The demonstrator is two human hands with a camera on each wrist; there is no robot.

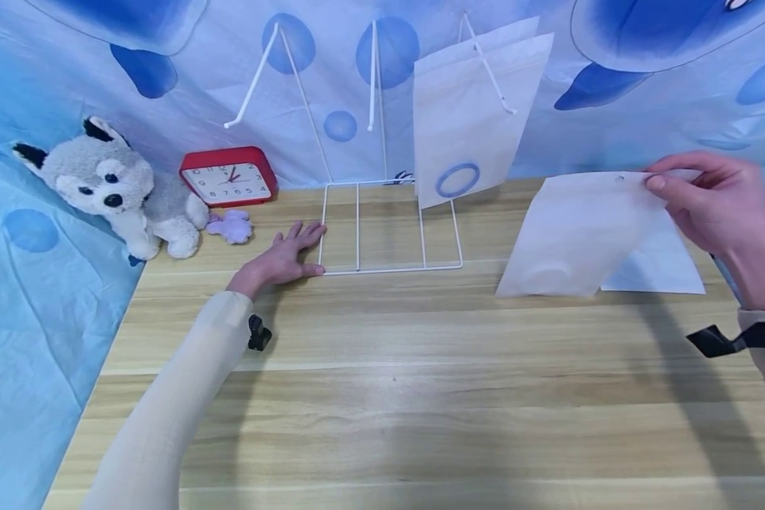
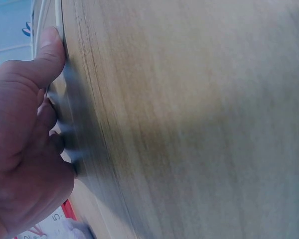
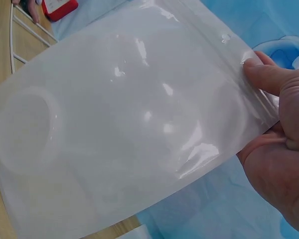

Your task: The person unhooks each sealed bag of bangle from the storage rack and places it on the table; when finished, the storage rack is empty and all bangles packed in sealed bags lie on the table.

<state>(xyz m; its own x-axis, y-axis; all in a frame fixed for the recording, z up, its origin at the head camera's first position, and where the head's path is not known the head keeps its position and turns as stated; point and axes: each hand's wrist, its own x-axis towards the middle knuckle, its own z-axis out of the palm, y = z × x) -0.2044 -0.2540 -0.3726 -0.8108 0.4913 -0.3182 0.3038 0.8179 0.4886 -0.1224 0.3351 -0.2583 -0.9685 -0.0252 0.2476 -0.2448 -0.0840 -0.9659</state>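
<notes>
Two pale sleeves reach over the table. The left hand lies low with fingers spread, thumb at the near left corner of the rack's wire base and fingertips beside its left rod. It grips nothing; the placement appears meant to steady the frame. The right hand pinches a white bag by its top edge between thumb and fingers, right of the rack and apart from it. That hold lets the bag hang down, its face unobstructed, a hole showing near the top. Beyond its lower right edge is a white sheet; whether it is another bag, I cannot tell.

Farther back, at left, a purple toy, a plush dog and a red clock sit grouped, seemingly kept out of the working area. Hung bags, at least two, hang from the right hook, before a blue cloth.
</notes>
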